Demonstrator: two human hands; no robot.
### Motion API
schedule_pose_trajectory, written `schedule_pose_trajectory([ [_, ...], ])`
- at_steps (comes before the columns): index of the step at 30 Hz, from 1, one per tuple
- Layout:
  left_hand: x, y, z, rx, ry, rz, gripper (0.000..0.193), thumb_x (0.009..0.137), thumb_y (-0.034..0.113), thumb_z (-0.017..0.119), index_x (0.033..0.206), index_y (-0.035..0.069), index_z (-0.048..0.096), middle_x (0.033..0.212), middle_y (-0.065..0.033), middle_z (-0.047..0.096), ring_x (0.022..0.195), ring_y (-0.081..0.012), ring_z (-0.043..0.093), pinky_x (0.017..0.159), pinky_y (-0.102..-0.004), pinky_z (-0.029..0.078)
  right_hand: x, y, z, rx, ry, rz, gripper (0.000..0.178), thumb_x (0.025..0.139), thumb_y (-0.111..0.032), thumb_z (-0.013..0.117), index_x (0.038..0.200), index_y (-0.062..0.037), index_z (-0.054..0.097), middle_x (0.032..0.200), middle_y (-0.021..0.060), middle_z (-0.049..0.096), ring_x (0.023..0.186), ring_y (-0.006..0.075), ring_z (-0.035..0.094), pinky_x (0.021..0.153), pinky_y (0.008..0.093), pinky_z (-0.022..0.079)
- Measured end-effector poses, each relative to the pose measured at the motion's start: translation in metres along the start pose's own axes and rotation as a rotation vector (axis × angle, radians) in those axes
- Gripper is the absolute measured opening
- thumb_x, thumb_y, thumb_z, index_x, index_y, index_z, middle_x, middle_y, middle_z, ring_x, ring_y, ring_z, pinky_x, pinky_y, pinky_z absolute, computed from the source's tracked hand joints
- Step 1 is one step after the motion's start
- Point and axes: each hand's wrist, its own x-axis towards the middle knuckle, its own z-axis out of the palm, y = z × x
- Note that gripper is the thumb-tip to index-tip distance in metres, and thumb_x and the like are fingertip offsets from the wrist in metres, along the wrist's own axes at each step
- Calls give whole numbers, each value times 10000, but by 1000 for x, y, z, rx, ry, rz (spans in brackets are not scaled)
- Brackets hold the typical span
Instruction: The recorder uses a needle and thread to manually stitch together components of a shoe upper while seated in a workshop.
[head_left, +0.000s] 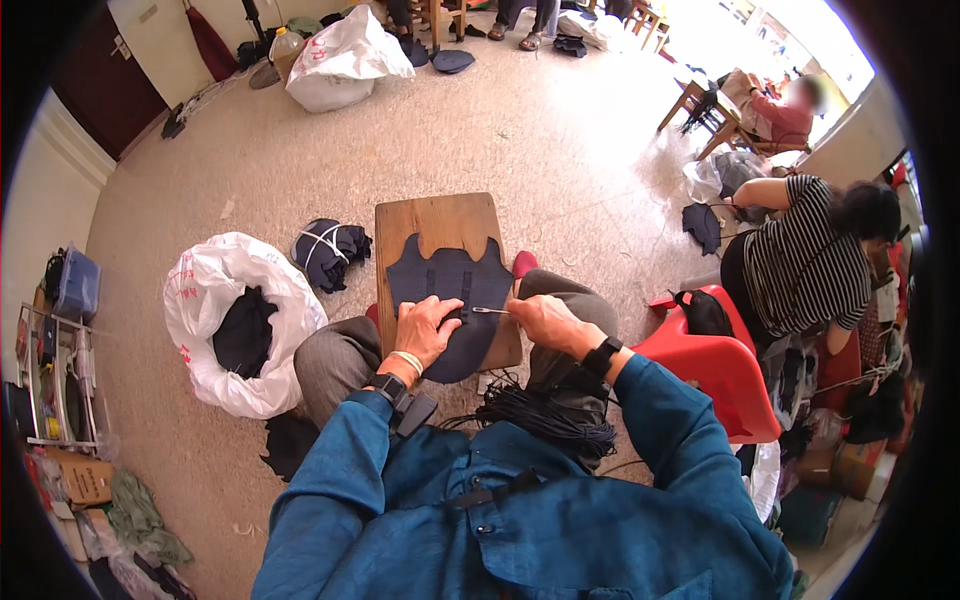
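A dark navy cut cloth piece [455, 268] with notched upper edges and two narrow strips on it lies over a wooden board [440, 215] between my knees. My left hand [425, 335] rests on its left part, with thumb and index finger closing on the cloth. My right hand [553, 325] grips a thin metal tool with a long looped end [490, 310]; the loop points left, over the cloth. The rest of the tool is hidden in my fingers. A bundle of black cords [545, 420] lies across my lap, below the board.
On the left stands a white sack [190, 290] with dark cloth inside, beside a tied dark bundle [330, 250]. A red plastic chair [715, 365] is at my right, near a person in a striped top [800, 265]. Another white sack [345, 60] stands farther back.
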Motion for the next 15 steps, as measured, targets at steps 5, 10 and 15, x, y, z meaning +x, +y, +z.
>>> schedule_pose_trajectory([
  [5, 9, 2, -5, 74, -39, -1, 289, 811, 270, 696, 1084, 180, 666, 924, -58, 639, 881, -279, 605, 813, -416, 398, -3, 11, 10, -79, 293, -101, 47, 848, -92, 559, 827, -64, 527, 635, 112, 521, 599, 302, 596, 540, 424, 470],
  [10, 13, 27, -32, -151, 48, -207, 241, 803, 255, 775, 950, 106, 657, 620, -30, 568, 561, -160, 559, 639, -321, 423, -4, -35, -2, 493, 377, 174, 132, 947, -117, 536, 959, -17, 621, 743, 207, 606, 694, 359, 628, 645, 409, 502],
  [15, -2, 57, -63, -845, 215, -290, 124, 900, 115, 706, 844, 28, 636, 663, 71, 552, 587, 5, 477, 500, -190, 377, -8, -129, -99, 1600, -19, 134, 217, 1002, -226, 549, 1062, -32, 629, 684, -35, 480, 560, 82, 450, 506, 231, 353],
])
